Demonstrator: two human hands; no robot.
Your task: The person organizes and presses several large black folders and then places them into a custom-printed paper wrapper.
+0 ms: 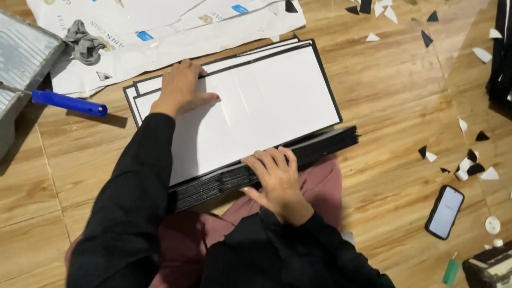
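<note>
A person seated on a wooden floor (pixel 384 106) steadies a stack of white, black-edged boards (pixel 250 112) across the lap. The left hand (pixel 183 90) lies flat and open on the top board's far left corner; the right hand (pixel 274 178) presses spread fingers against the stack's near edge.

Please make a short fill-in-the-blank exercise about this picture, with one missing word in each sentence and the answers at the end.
1. The left hand lies flat on the top ____ sheet of the stack.
2. The right hand presses its fingers against the stack's near ____.
3. The tool with a ____ handle lies on the floor left of the stack.
4. A phone lies on the wooden ____ to the right.

Missing words: white; edge; blue; floor
</note>
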